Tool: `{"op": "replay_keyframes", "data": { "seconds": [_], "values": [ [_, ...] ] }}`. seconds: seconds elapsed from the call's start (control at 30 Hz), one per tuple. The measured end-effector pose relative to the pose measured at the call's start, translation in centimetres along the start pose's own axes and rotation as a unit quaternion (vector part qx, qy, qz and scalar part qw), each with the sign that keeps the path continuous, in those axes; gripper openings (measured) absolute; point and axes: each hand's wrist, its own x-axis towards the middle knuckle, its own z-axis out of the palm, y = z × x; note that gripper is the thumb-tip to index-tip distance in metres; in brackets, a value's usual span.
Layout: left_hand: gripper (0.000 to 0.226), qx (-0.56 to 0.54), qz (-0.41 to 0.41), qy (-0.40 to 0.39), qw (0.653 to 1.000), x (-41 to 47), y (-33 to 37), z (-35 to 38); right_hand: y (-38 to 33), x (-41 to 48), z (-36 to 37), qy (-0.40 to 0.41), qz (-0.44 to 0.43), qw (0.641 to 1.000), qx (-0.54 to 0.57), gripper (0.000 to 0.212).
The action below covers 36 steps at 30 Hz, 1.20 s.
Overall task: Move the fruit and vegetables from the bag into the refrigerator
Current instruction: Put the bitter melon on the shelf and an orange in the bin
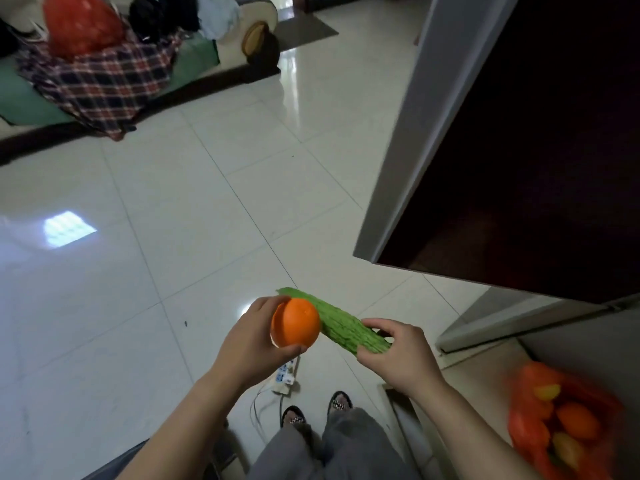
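Note:
My left hand grips a round orange in front of me, above the tiled floor. My right hand holds a bumpy green bitter gourd by its near end; the gourd points up and left, passing behind the orange. An orange plastic bag with several orange and yellow fruits inside sits at the lower right. The dark refrigerator door looms at the upper right with a grey edge.
A white power strip with cables lies on the floor by my feet. At the upper left stands a sofa with a plaid cloth, clothes and a red bag. A mat lies beyond it.

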Motion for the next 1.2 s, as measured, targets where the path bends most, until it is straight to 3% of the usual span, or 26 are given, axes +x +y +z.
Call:
{"op": "replay_keyframes", "data": {
  "seconds": [0.33,0.7,1.0,1.2],
  "values": [
    [0.081,0.023,-0.072,0.073,0.994,3.0,-1.6,-4.5,-5.1,7.9,1.9,-0.076,-0.068,0.995,0.019,0.039],
    [0.080,-0.019,-0.101,0.115,0.988,8.9,-4.9,-7.3,-9.6,13.0,2.7,-0.044,-0.054,0.997,0.020,0.030],
    [0.080,-0.040,-0.036,0.067,0.996,21.2,-9.4,-11.3,-14.9,21.7,5.6,0.008,-0.042,0.999,0.000,0.037],
    [0.079,-0.017,0.054,-0.003,0.998,31.7,-12.6,-18.6,-20.7,28.2,6.4,0.091,0.025,0.996,0.009,0.038]
  ]
}}
